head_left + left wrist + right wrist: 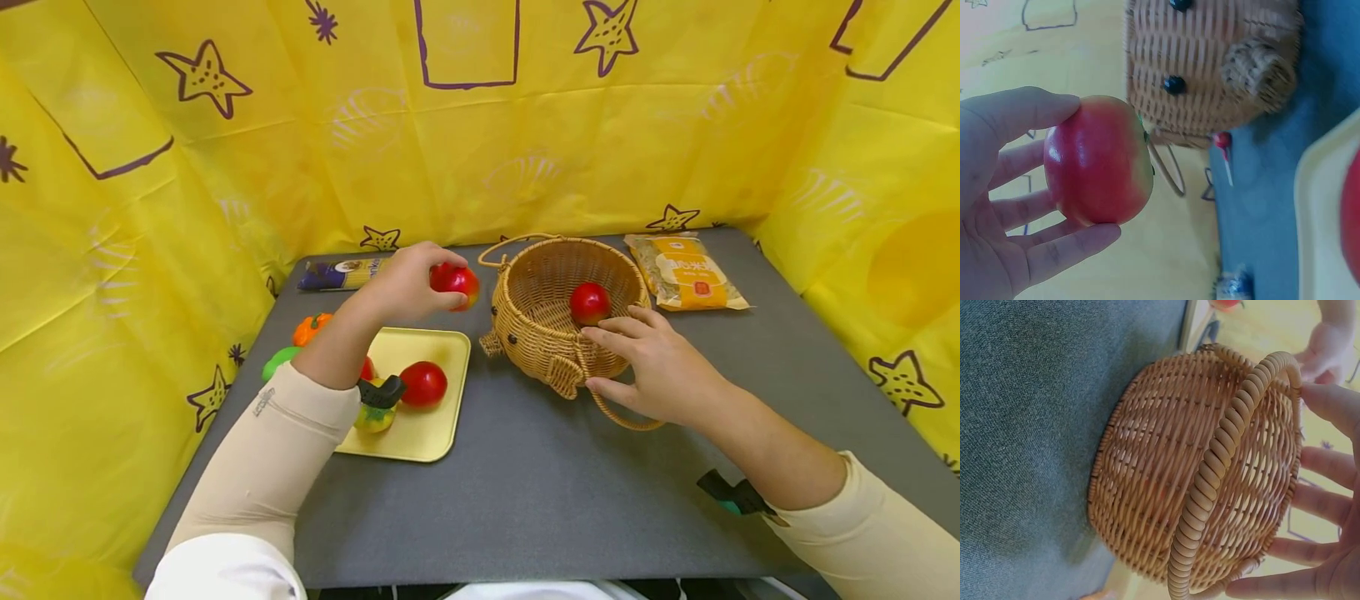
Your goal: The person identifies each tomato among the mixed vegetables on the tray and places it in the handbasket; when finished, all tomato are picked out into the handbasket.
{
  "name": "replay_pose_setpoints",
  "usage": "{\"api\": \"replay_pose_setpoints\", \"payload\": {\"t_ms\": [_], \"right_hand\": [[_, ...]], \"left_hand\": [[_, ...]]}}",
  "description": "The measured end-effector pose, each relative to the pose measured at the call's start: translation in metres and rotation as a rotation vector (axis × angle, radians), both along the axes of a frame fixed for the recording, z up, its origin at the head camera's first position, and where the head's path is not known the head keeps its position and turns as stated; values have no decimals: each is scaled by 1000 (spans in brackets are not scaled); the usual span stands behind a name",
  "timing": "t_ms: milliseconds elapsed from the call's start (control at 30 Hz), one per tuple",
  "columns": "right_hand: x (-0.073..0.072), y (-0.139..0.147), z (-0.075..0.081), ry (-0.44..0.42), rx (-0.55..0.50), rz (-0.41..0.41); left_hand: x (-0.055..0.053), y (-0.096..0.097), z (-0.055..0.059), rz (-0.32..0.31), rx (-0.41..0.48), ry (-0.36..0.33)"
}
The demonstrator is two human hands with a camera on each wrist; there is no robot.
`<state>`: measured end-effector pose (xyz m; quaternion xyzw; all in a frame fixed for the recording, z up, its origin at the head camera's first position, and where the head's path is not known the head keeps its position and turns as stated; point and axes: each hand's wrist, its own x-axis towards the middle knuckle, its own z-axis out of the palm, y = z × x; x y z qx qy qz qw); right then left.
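My left hand (405, 287) holds a red apple (463, 285) with yellowish patches, thumb on one side and fingers round the other. It hovers left of a pig-faced wicker basket (525, 348), above table height. In the left wrist view the same apple (1100, 159) hangs before the basket's eyes and snout. Inside the basket lies a red round fruit (590, 303). My right hand (663, 367) is at the basket's near right rim, its fairly straight fingers (1329, 465) touching the rim beside the lowered handle (1210, 469).
A cream tray (438, 442) at left bears a red round fruit (424, 384) and a yellow-green one (375, 418). Orange (309, 330) and green (279, 362) pieces sit beyond my left forearm. Behind are a pasta pack (330, 275), a grain bag (690, 271) and a small lollipop (1223, 140).
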<state>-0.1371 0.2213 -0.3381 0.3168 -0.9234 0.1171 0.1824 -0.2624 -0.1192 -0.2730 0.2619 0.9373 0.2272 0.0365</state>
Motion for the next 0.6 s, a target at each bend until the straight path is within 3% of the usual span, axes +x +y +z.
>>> {"api": "replay_pose_setpoints", "payload": {"t_ms": [367,600], "right_hand": [[-1,1,-2,1,-2,3],[0,1,-1,-15,-1,-6]], "left_hand": [[0,38,20,-59,89,107],[2,70,19,-136,90,121]]}}
